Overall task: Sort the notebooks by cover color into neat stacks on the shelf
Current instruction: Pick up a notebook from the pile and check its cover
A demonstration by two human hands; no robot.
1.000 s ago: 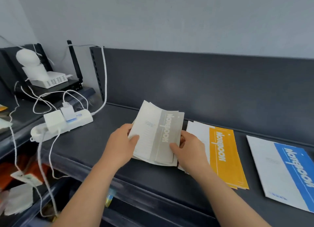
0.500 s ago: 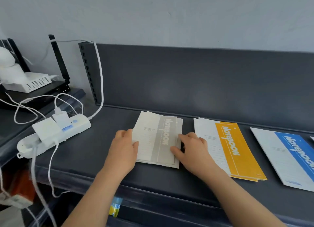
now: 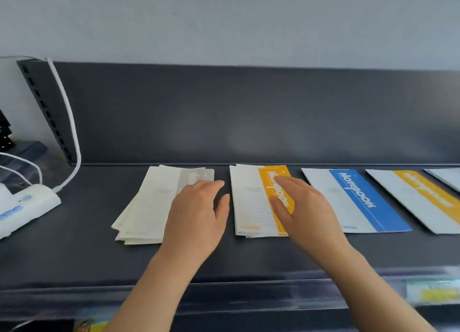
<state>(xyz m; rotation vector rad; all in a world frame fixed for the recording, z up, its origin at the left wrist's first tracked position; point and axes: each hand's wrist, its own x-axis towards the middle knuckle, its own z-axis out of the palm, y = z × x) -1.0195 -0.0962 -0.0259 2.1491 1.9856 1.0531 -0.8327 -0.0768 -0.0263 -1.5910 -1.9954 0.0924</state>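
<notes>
While both hands are being held low over the dark shelf (image 3: pixel 74 252), notebooks are lying in a row along its back wall.

- The left hand (image 3: pixel 196 214) is sitting over the right half of the grey stack (image 3: pixel 149 207), which is fanning out unevenly at its near-left corner. Its fingers (image 3: pixel 211 185) are lying loosely together, with the thumb angling out over the gap to the next pile. Contact with the cover: cannot tell.
- The right hand (image 3: pixel 306 207) is reaching over the orange stack (image 3: pixel 251 202), just beside the grey one. Its fingers (image 3: pixel 286 182) are straight and slightly spread, thumb apart, gripping nothing.
- Further right, a blue notebook (image 3: pixel 358 199), a second orange notebook (image 3: pixel 423 197) and the corner of a pale notebook (image 3: pixel 448 178) are lying apart from one another.
- At the left end, a white power strip (image 3: pixel 22 207) is resting, its cable (image 3: pixel 72 122) running up the slotted upright.
</notes>
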